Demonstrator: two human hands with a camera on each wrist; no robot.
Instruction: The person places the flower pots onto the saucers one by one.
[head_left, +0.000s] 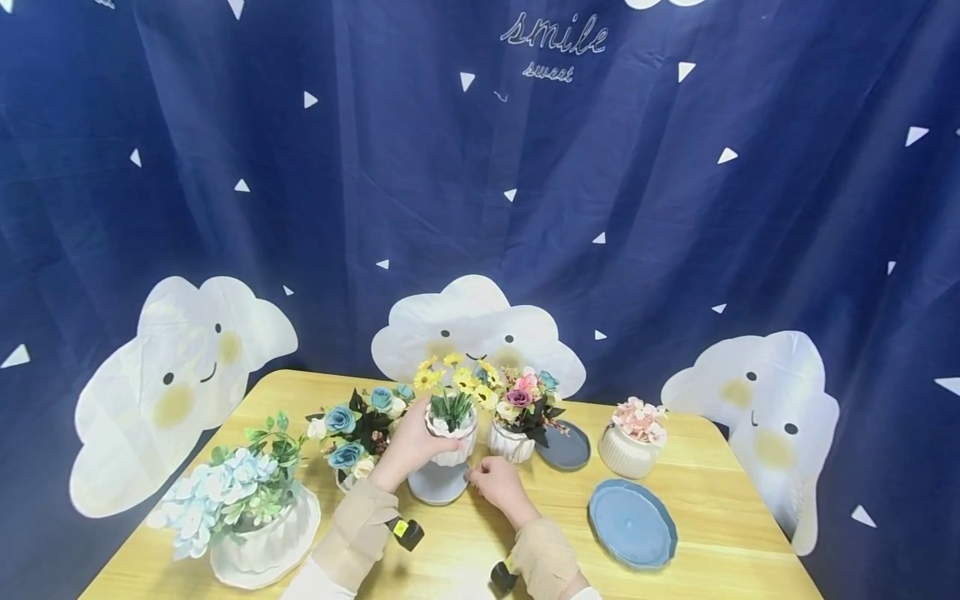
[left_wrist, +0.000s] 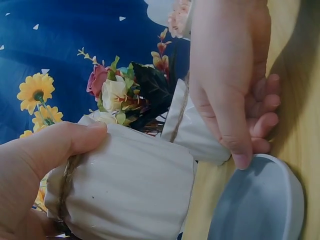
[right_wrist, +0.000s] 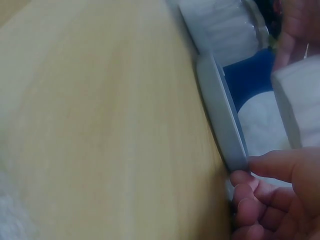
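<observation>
Blue-flower pot (head_left: 258, 546): nearest, at left; white, standing in a wavy-rimmed saucer (head_left: 309, 533), likely there to catch drips.
Blue plate (head_left: 632, 525): bare and shallow, at right on the wood-grained table (head_left: 705, 467).
Right hand (head_left: 498, 479): thumb and finger pinch the rim of the grey saucer (head_left: 437, 493), probably to steady it; smooth, matte, round.
Left hand (head_left: 405, 446): fingers wrapped around the yellow-flower pot (head_left: 454, 454), holding it raised just above the grey saucer, seemingly to line them up.
Yellow-flower pot's skin: white, softly pleated, bound with twine (left_wrist: 64, 192).
Farther back: rose pot (head_left: 512, 443), white; ribbed cream pot (head_left: 630, 452), squat and rounded.
</observation>
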